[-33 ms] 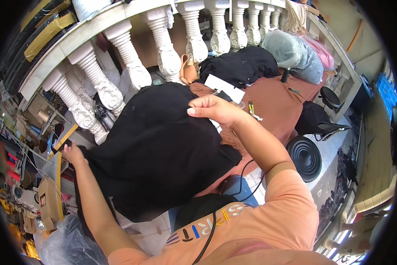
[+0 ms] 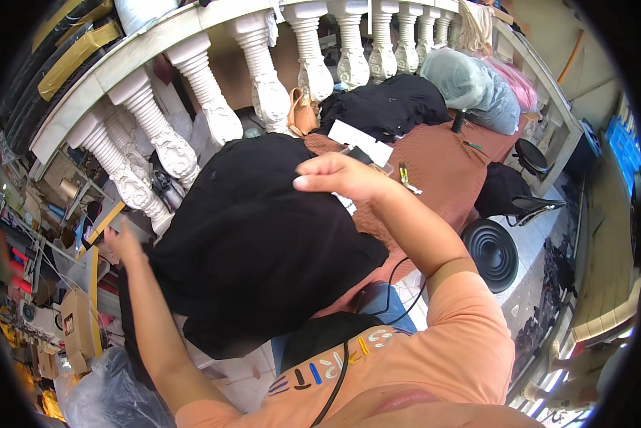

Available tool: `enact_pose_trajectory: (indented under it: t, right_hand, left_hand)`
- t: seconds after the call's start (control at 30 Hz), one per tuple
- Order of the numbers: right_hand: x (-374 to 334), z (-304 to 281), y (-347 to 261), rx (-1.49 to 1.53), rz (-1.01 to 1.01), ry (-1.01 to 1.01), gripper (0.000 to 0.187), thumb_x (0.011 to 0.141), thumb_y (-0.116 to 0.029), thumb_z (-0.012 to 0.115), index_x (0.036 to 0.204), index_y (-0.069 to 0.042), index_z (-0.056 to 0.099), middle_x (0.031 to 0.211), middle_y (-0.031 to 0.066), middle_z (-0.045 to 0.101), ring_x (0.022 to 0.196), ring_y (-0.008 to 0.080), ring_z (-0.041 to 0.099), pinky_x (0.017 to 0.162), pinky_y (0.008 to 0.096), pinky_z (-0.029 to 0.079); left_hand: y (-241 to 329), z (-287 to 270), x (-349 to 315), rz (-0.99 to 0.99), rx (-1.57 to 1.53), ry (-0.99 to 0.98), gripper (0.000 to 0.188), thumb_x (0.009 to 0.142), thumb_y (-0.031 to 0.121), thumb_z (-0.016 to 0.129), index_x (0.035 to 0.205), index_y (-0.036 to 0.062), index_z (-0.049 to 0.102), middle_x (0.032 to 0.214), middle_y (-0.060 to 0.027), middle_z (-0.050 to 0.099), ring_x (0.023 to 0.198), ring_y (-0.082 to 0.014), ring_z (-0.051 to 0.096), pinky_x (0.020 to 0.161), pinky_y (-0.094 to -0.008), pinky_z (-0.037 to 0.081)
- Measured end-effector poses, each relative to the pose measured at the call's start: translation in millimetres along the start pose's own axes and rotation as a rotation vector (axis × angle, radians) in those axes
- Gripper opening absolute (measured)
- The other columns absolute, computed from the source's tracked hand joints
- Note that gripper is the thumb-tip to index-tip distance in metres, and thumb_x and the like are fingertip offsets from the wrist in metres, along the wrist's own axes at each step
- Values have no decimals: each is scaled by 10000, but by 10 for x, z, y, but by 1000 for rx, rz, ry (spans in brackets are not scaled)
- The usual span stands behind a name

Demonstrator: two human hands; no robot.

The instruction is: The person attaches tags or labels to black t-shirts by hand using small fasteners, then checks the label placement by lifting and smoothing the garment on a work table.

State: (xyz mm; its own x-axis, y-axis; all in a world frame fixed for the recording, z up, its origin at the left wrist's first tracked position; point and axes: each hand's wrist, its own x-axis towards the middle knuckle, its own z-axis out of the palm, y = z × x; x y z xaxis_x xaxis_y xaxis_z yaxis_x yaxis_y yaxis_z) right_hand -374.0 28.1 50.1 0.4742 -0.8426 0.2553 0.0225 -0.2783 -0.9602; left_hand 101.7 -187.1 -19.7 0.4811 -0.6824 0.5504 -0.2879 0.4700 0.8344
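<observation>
A large heap of black cloth [image 2: 263,235] lies in front of me, draped over the near left end of a surface covered in brown cloth. My right hand [image 2: 345,178] is over its upper right part, fingers bent and thumb pressed in, closed on a bit of the fabric. Off the cloth's left edge is my left hand [image 2: 124,242], its fingers apart and a little blurred, with nothing seen in them. Beyond my right hand lie a white card [image 2: 360,143] and a small yellow-and-black cutter [image 2: 404,173] on the brown cloth [image 2: 442,171].
A white balustrade [image 2: 263,78] runs along the far side. Another black cloth pile [image 2: 388,107] and stuffed plastic bags [image 2: 470,89] lie at the back. A round black stool [image 2: 490,255] stands at right. Cluttered shelves and a cardboard box [image 2: 78,321] fill the left.
The black cloth's left edge has slipped away from my left hand, whose fingers have come apart. My right hand has shifted slightly left.
</observation>
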Motion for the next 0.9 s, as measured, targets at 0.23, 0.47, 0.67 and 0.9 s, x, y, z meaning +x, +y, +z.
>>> enact_pose_trajectory:
  t: [0.23, 0.47, 0.67, 0.9]
  right_hand:
    - [95, 394, -295, -107, -191, -136, 180, 930, -178, 592, 875, -12, 631, 752, -82, 525, 704, 2, 428, 650, 198, 386]
    - [-455, -263, -381, 69, -254, -119, 189, 878, -182, 657, 982, -25, 657, 894, -22, 645, 828, 55, 582, 787, 209, 452]
    - [-94, -584, -258, -748, 66, 8, 331, 871, -272, 654, 658, -44, 542, 550, -49, 422, 535, 65, 418, 515, 235, 336]
    - [-128, 65, 780, -1881, -55, 74, 169, 751, -273, 698, 828, -123, 690, 843, 98, 681, 801, 252, 652, 692, 357, 489]
  left_hand:
    - [2223, 1051, -1767, 208, -318, -1452, 522, 1014, 396, 341, 1161, -51, 565, 1013, -69, 622, 974, -137, 552, 893, -270, 409]
    - [2377, 372, -1312, -19, -692, -1468, 476, 826, 392, 554, 602, -28, 534, 730, -106, 634, 691, -148, 597, 750, -252, 467]
    - [2224, 544, -1379, 526, 1179, -1393, 309, 818, 317, 623, 923, 27, 642, 884, -110, 673, 835, -296, 634, 949, -485, 377]
    - [1508, 605, -2082, 639, 1531, -1000, 448, 821, 397, 637, 1193, 151, 593, 1326, -75, 510, 1212, -292, 468, 1028, -682, 157]
